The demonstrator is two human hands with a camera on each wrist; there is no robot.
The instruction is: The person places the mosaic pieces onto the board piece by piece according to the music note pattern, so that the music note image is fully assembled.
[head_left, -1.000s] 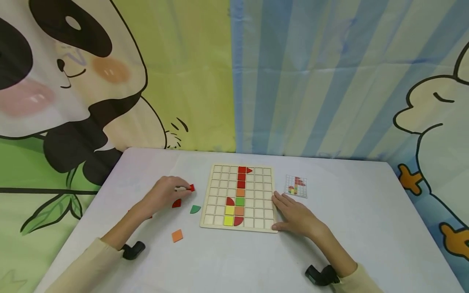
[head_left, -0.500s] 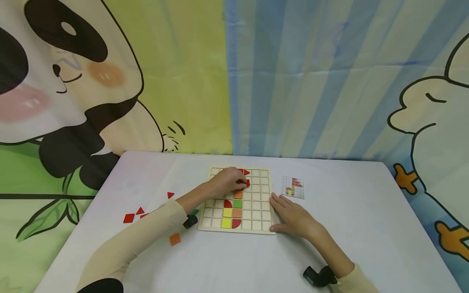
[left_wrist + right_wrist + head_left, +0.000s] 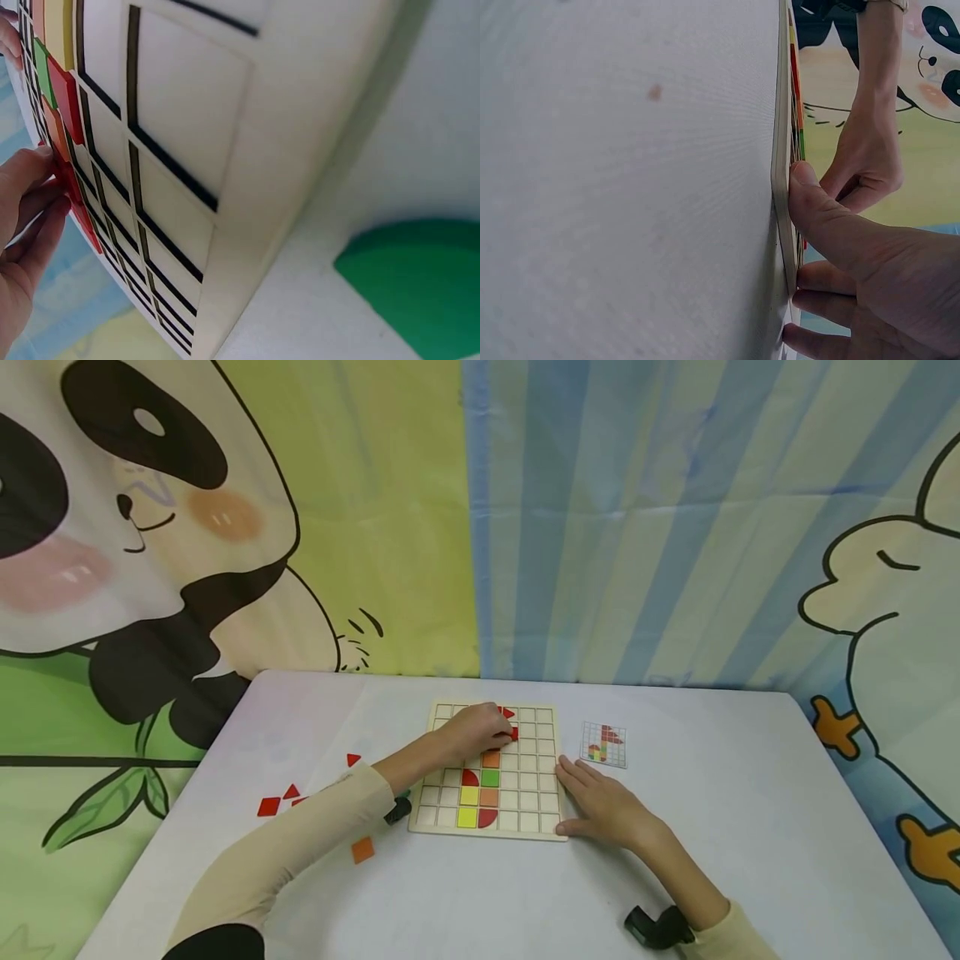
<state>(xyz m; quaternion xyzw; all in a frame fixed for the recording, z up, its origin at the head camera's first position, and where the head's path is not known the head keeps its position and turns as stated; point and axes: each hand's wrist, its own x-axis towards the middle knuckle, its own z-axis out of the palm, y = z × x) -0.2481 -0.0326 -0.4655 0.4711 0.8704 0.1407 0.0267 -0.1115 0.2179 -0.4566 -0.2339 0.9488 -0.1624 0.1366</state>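
Note:
On the white table lies a pale wooden grid board [image 3: 531,795] with coloured tiles in some cells. Over its upper middle, my left hand [image 3: 477,732] pinches a small red tile [image 3: 514,734] between thumb and fingers, just right of the column of set tiles. The left wrist view shows the left fingertips [image 3: 56,214] down among the red tiles; the held tile's shape is mostly hidden. My right hand [image 3: 603,802] rests along the board's right edge, fingers extended and thumb at the lower corner. An orange tile [image 3: 490,759] and a green tile [image 3: 490,778] sit below the left hand.
Right of the board lies a small pattern card [image 3: 603,744]. Loose on the left are a red square [image 3: 268,807], red triangles [image 3: 353,760] and an orange square [image 3: 363,850]. A green quarter-circle [image 3: 424,289] lies beside the board's left edge, mostly behind the left wrist.
My left hand has carried the red tile from the table on the left to the board's upper middle, where it stays. The right hand has kept its place on the board's edge.

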